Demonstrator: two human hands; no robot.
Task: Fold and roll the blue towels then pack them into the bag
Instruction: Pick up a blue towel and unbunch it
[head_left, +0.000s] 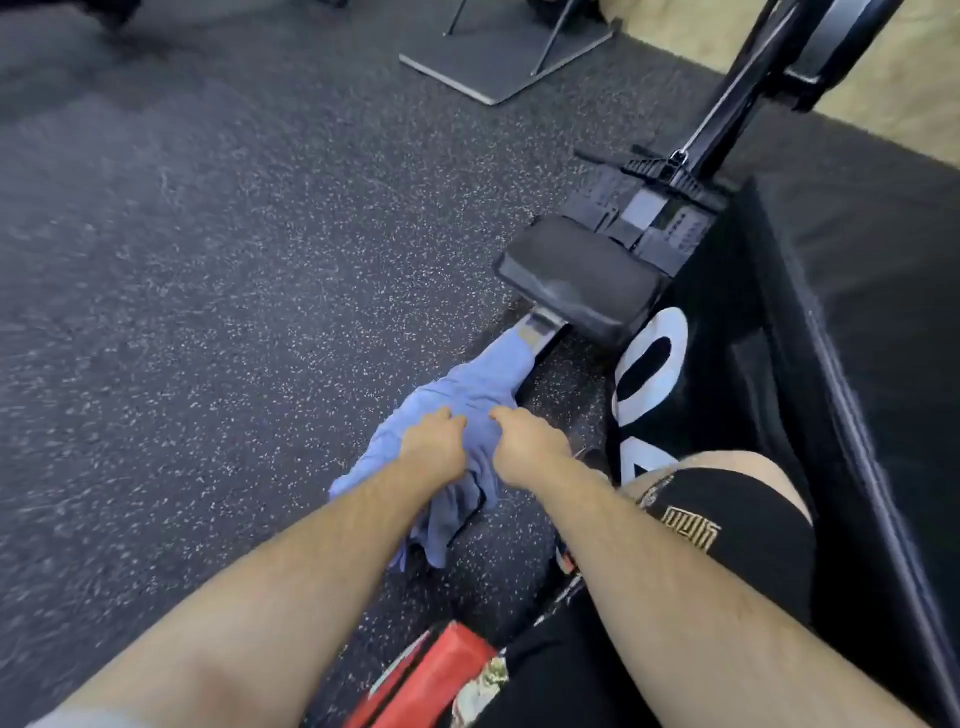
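Readable text: the black box on the right has big white letters on its side. One is a clear "O"; the character below it is cut off by the knee, could be "A" or "4", can't tell. Shorts carry a gold maze-like emblem, not legible as letters. Red item at the bottom edge has white print, too blurred to read. Can't tell if it's a bag; its inside is not visible.

Towel: one, blue, crumpled. It lies along the rower rail, far end touching the bare metal just below the seat, near end bunched down on the speckled floor.

Hands: left hand and right hand sit side by side on mid-towel, close together, knuckles up. Fingers curl into the cloth, both gripping bunched fabric; fingertips are hidden.

Strapped footrests are beyond the seat. A grey plate lies far off on the floor.
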